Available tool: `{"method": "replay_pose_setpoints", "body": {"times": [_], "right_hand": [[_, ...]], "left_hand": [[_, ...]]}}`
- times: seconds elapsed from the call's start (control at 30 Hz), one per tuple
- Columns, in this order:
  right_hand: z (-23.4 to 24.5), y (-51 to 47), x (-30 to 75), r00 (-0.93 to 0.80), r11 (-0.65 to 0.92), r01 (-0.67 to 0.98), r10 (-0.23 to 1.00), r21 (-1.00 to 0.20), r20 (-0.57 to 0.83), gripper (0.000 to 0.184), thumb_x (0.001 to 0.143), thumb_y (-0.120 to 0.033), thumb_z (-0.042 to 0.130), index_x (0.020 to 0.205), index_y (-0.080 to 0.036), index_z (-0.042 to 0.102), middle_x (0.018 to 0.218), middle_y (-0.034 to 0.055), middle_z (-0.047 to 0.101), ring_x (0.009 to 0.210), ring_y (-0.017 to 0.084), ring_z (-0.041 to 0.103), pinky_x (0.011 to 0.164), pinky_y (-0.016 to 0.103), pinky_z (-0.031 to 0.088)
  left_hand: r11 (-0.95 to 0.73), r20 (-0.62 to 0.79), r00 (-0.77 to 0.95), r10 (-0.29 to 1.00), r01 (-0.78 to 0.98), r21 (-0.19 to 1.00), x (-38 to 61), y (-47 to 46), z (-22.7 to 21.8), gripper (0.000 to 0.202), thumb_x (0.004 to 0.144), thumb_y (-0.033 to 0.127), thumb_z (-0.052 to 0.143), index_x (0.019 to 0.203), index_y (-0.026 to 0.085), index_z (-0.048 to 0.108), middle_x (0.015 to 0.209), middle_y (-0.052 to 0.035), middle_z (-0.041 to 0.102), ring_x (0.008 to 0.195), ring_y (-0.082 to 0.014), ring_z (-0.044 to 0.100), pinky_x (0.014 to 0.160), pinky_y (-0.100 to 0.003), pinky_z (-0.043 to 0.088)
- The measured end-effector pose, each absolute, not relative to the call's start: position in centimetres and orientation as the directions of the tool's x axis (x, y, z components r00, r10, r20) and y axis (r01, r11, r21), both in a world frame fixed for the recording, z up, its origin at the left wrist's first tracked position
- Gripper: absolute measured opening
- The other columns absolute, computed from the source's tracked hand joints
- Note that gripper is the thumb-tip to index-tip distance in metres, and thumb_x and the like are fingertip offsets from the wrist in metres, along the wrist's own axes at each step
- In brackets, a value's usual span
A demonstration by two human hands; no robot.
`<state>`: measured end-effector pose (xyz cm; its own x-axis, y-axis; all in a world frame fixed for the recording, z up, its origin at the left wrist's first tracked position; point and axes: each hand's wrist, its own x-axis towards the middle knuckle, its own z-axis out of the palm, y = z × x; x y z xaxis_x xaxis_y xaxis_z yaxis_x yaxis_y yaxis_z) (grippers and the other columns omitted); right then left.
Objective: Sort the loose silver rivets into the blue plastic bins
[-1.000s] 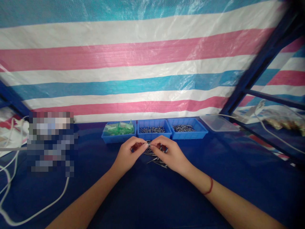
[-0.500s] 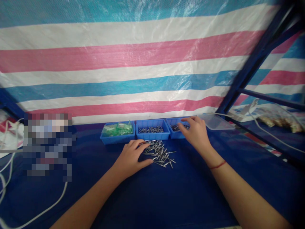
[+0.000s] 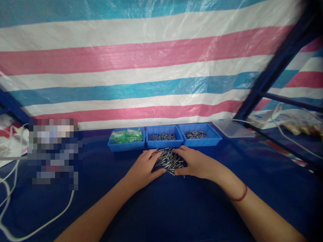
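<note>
A loose pile of silvery pop rivets (image 3: 169,160) lies on the dark blue tabletop (image 3: 161,208). My left hand (image 3: 145,167) rests against the pile's left side, thumb and fingers apart. On the right side, my right hand (image 3: 193,162) curves round the pile, its thumb and fingers also spread. Both hands touch the outer rivets, and neither grips any that I can see. Just behind the pile stand a middle blue bin (image 3: 164,144) and a right blue bin (image 3: 202,142), each with similar metal pieces inside.
A left blue bin (image 3: 126,146) holds green plastic packets (image 3: 127,135). A clear plastic lid (image 3: 233,129) lies at the back right. White cables (image 3: 50,220) run along the left side. Behind the table hangs a striped plastic sheet (image 3: 141,60), with a dark blue frame post (image 3: 271,70) at right.
My right hand has come from the right blue bin down and left to the pile's right side. The left hand stays at the pile, which looks more gathered. The view has shifted slightly.
</note>
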<state>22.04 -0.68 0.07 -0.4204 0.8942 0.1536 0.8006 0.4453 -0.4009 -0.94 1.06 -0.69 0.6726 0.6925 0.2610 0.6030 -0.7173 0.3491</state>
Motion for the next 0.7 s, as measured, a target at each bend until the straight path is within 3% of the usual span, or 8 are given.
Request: {"method": "replay_pose_setpoints", "body": {"times": [0.3,0.7], "right_hand": [[0.1,0.1,20.0,-0.451,0.535,0.734,0.844,-0.417,0.29,0.012,0.081,-0.026,0.064,0.09,-0.02,0.068,0.077,0.0026,0.062,0.064,0.014,0.057,0.058,0.025,0.041],[0.8,0.2,19.9,-0.399,0.577,0.707,0.804,-0.41,0.441,0.01,0.084,-0.022,0.059,0.085,-0.02,0.069,0.091,0.0068,0.065,0.087,0.02,0.061,0.08,0.035,0.048]], "left_hand": [[-0.72,0.31,0.673,0.672,0.495,0.487,-0.3,0.9,-0.7,0.029,0.092,0.025,0.046,0.119,0.023,0.056,0.115,-0.0062,0.06,0.106,-0.0197,0.055,0.094,-0.034,0.044],[-0.672,0.388,0.55,0.739,0.57,0.473,-0.8,1.4,-1.0,0.023,0.088,0.026,0.053,0.109,0.022,0.063,0.11,-0.0058,0.061,0.103,-0.0214,0.054,0.093,-0.035,0.042]]}}
